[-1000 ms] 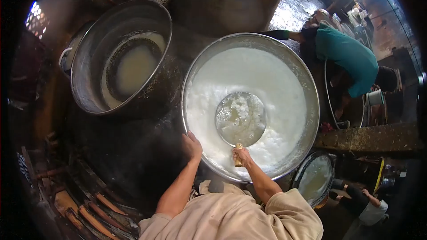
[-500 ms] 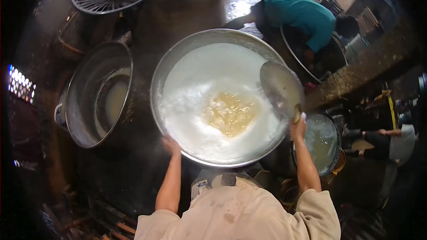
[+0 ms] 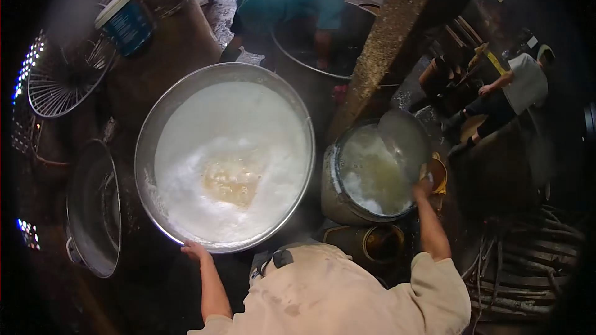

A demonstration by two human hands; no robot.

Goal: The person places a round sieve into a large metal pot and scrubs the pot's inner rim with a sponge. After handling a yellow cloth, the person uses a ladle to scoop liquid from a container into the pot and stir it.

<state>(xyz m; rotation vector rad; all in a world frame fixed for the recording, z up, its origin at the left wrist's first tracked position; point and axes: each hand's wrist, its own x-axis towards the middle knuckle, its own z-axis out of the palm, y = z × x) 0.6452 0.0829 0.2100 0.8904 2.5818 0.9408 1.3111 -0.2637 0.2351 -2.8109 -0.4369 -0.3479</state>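
Note:
A wide metal pan (image 3: 144,160) holds frothy white liquid with a bubbling yellowish patch. My left hand (image 3: 196,250) grips its near rim, the fingers partly hidden. With my right hand (image 3: 423,186) closed round its short handle, I hold a large ladle with a broad round bowl (image 3: 406,139). The ladle is tilted over a drum (image 3: 335,201) to the right of the pan. Cloudy yellowish liquid with some white foam fills the drum. Whether the ladle's lower edge touches that liquid, I cannot tell.
A wooden post (image 3: 397,31) rises behind the drum. Another person in a teal shirt (image 3: 292,0) bends over a large vessel (image 3: 298,65). A metal basin (image 3: 93,211) stands left, a blue bucket (image 3: 127,25) farther back. Firewood (image 3: 528,267) lies at right.
My right hand has carried the ladle from the pan's right edge to over the drum. My view has turned right, so the pan appears farther left. My left hand stays at the rim.

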